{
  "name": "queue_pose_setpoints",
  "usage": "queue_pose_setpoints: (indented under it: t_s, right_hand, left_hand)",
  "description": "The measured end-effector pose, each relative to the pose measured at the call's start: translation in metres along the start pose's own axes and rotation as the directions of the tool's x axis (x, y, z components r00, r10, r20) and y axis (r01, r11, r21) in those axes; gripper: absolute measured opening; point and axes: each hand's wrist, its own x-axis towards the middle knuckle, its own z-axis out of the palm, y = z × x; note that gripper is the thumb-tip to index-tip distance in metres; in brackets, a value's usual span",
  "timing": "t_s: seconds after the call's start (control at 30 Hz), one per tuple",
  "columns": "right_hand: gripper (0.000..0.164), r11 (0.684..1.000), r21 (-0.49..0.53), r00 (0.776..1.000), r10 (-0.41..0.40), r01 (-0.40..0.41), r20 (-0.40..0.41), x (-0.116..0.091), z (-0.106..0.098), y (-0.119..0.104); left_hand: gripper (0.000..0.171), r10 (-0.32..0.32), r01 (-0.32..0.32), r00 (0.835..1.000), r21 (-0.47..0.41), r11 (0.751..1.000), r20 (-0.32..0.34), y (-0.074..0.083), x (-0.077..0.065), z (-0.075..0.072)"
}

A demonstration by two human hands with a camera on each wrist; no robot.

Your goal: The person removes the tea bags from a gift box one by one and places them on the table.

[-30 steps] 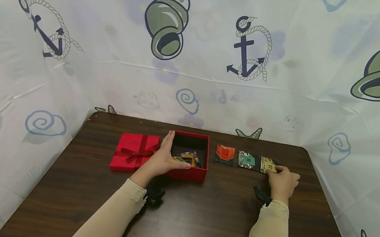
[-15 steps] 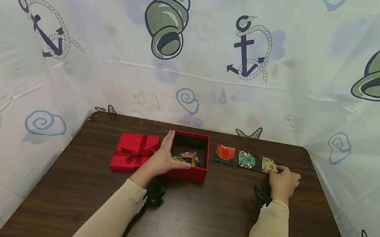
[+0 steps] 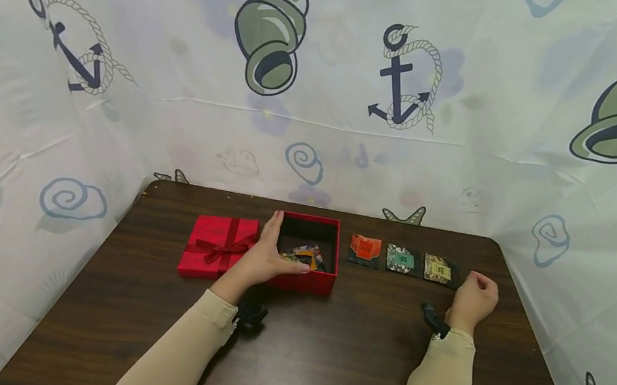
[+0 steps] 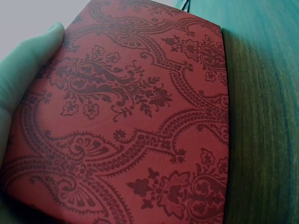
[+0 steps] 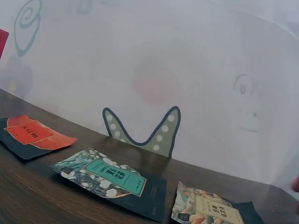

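My left hand (image 3: 261, 259) holds the open red gift box (image 3: 321, 284) at its near left corner, fingers along the left side and thumb along the front rim. In the left wrist view the thumb (image 4: 32, 60) lies against the box's patterned red wall (image 4: 117, 116). Several small colourful sachets (image 3: 308, 255) lie inside. My right hand (image 3: 474, 301) is just right of a yellow-and-black sachet (image 3: 438, 270), fingers loosely curled, with nothing seen in them. To its left a green-labelled sachet (image 3: 401, 260) and an orange sachet (image 3: 365, 250) complete a row.
The red lid (image 3: 208, 231) with a ribbon bow lies left of the box, close beside it. All stand near the back edge of the dark wooden table (image 3: 320, 365). A white printed curtain (image 3: 336, 78) hangs behind and at both sides.
My right hand has let go of the yellow-and-black sachet and moved a little to the right, leaving it flat in the row. The left hand and the box have stayed put.
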Motion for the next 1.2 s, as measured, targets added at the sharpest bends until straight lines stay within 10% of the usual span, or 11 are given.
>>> queue_pose_setpoints:
  t_s: [0.13,0.37,0.8,1.2]
  right_hand:
    - [0.015,0.975,0.221,0.996,0.008,0.011,-0.085,0.003,0.001,-0.009]
    - [0.013,0.826,0.548,0.966,0.017,0.131,-0.257,-0.002,0.003,-0.031]
    - [0.015,0.746,0.629,0.964,-0.065,0.218,-0.257,-0.030,0.018,-0.046]
    - [0.015,0.648,0.729,0.971,-0.220,0.221,-0.098,-0.059,0.028,-0.081]
  left_hand:
    - [0.145,-0.001,0.001,1.000,-0.005,1.000,0.001,0.001,-0.001,-0.001]
    - [0.145,0.002,-0.002,1.000,-0.012,1.000,0.006,0.001,-0.001,-0.001]
    - [0.144,-0.001,0.002,1.000,-0.020,1.000,0.002,0.001,-0.001,-0.001]
    - [0.144,-0.012,0.012,1.000,-0.022,1.000,0.001,0.001,-0.002,-0.001]
